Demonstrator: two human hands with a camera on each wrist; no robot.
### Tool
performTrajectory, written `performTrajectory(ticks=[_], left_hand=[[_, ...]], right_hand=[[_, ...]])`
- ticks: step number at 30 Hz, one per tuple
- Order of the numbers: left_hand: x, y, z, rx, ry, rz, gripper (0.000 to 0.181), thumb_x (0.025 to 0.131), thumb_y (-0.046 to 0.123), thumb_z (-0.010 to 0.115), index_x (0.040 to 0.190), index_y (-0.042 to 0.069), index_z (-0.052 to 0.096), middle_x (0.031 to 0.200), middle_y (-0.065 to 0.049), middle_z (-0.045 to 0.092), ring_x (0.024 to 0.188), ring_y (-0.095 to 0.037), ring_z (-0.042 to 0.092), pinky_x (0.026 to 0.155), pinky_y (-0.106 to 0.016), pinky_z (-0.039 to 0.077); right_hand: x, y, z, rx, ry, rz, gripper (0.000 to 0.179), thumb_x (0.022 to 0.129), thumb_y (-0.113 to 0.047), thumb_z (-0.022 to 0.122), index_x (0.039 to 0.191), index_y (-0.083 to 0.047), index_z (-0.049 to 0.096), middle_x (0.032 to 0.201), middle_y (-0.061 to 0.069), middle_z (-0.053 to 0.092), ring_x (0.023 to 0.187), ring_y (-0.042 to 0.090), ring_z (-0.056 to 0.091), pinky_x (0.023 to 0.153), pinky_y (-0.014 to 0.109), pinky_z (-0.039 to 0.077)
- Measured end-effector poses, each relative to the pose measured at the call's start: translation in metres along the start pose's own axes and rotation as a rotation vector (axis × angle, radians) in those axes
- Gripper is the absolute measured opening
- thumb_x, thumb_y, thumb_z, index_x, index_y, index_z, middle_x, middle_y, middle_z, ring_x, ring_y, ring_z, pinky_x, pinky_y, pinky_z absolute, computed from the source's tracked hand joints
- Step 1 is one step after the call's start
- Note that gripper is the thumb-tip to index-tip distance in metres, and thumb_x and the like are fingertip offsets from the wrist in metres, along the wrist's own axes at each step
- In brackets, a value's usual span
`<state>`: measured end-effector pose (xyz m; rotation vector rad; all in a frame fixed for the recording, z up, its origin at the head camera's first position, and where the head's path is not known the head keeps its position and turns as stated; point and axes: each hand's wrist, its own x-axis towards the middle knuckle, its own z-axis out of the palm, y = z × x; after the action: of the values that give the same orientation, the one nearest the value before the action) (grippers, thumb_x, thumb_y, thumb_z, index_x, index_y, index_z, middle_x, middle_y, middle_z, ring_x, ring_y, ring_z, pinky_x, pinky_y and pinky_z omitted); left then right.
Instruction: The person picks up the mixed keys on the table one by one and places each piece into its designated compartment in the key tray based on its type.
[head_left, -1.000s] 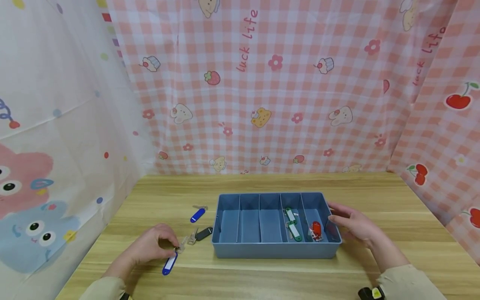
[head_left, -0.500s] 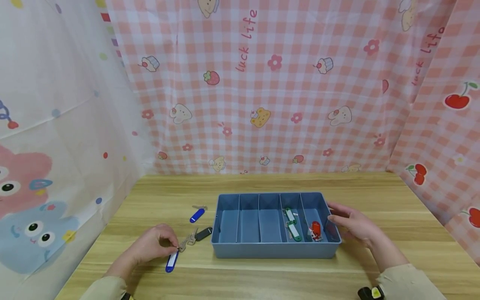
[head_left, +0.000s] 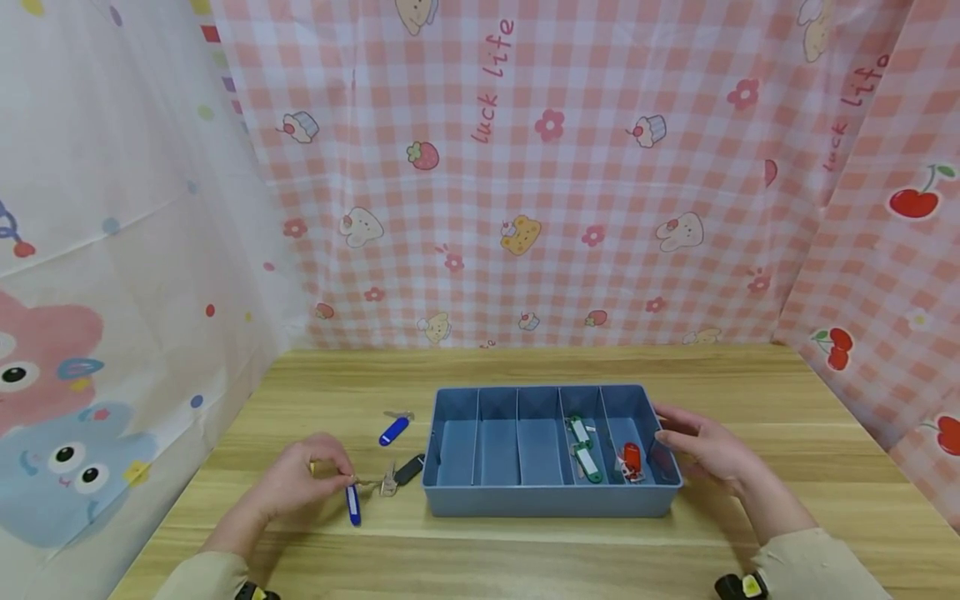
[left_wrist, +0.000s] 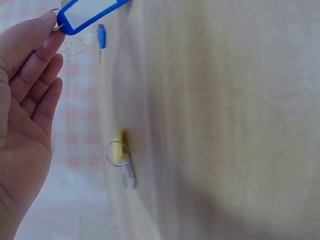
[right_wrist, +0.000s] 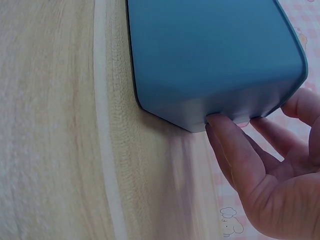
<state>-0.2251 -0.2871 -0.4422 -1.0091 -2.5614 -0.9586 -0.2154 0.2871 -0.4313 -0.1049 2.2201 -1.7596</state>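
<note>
My left hand (head_left: 300, 482) pinches the ring of a blue key tag (head_left: 353, 506) between thumb and fingertips, left of the box. The tag's white label faces the left wrist camera. A key on that ring points towards a dark key tag (head_left: 410, 471) with its own keys (head_left: 388, 483); I cannot tell whether they touch. Another blue key tag (head_left: 394, 431) lies farther back with a key. My right hand (head_left: 701, 447) holds the right end of a blue-grey divided box (head_left: 551, 502), thumb at the rim and fingers against the outer end wall.
Green key tags (head_left: 587, 462) lie in the box's fourth compartment from the left, and a red key tag (head_left: 632, 460) in the rightmost. A yellow key tag (left_wrist: 119, 146) with a key rests beyond my left hand. Patterned cloth (head_left: 551, 192) hangs behind the wooden table (head_left: 540, 554).
My left hand has carried the blue key tag right and a little away from me; the tag hangs more upright. The dark tag's keys shifted slightly. My right hand and the box stay put.
</note>
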Motion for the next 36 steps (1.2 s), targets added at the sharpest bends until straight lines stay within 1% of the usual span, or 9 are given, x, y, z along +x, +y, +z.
performTrajectory(ticks=[3,8,15,22,27,32,36], left_hand=[[0.003,0.003,-0.005,0.007,0.018,0.008,0.024,0.074,0.001,0.084,0.079,0.023,0.073,0.083,0.016,0.065,0.085,-0.008,0.059,0.081,-0.028,0.049],[0.007,0.005,-0.01,0.003,0.024,0.024,0.023,0.074,0.001,0.084,0.079,0.021,0.073,0.083,0.015,0.065,0.085,-0.011,0.06,0.083,-0.025,0.047],[0.009,0.009,-0.014,0.017,0.05,0.006,0.025,0.073,-0.001,0.085,0.08,0.02,0.073,0.083,0.012,0.067,0.085,-0.013,0.061,0.083,-0.023,0.047],[0.012,0.017,-0.019,0.041,0.073,-0.024,0.025,0.076,0.004,0.085,0.082,0.025,0.073,0.083,0.013,0.067,0.089,-0.011,0.06,0.085,-0.019,0.045],[0.015,0.023,-0.021,0.04,0.092,0.003,0.026,0.075,0.004,0.085,0.083,0.026,0.074,0.084,0.013,0.067,0.091,-0.013,0.061,0.088,-0.016,0.043],[0.019,0.026,-0.023,0.023,0.106,0.029,0.027,0.075,0.001,0.085,0.084,0.025,0.074,0.085,0.012,0.068,0.093,-0.013,0.06,0.089,-0.017,0.043],[0.024,0.029,-0.023,0.019,0.101,0.061,0.029,0.075,0.0,0.084,0.085,0.025,0.074,0.086,0.013,0.068,0.093,-0.013,0.06,0.088,-0.017,0.043]], right_hand=[[-0.001,0.0,0.0,-0.005,0.0,0.002,0.064,0.102,-0.015,0.055,0.154,0.004,0.022,0.152,0.036,0.023,0.133,0.047,0.038,0.096,0.06,0.044],[-0.002,-0.001,0.001,0.004,-0.001,0.003,0.063,0.102,-0.014,0.054,0.154,0.005,0.021,0.153,0.036,0.022,0.133,0.047,0.037,0.098,0.06,0.043],[-0.003,-0.001,0.001,0.001,-0.005,0.003,0.063,0.102,-0.014,0.053,0.153,0.005,0.021,0.153,0.036,0.022,0.132,0.047,0.039,0.097,0.057,0.045],[-0.002,-0.002,0.0,0.006,-0.008,0.001,0.065,0.102,-0.015,0.054,0.154,0.005,0.021,0.154,0.036,0.021,0.133,0.047,0.038,0.096,0.059,0.045],[-0.002,-0.001,0.001,0.007,-0.011,0.001,0.065,0.102,-0.015,0.055,0.153,0.005,0.021,0.153,0.036,0.021,0.133,0.047,0.038,0.096,0.059,0.045],[-0.001,-0.001,0.0,0.014,-0.017,-0.003,0.065,0.102,-0.015,0.055,0.153,0.005,0.021,0.154,0.036,0.02,0.133,0.048,0.037,0.096,0.059,0.045],[-0.001,-0.001,0.0,0.021,-0.019,-0.004,0.065,0.102,-0.015,0.055,0.154,0.005,0.02,0.154,0.036,0.019,0.133,0.047,0.038,0.096,0.059,0.045]])
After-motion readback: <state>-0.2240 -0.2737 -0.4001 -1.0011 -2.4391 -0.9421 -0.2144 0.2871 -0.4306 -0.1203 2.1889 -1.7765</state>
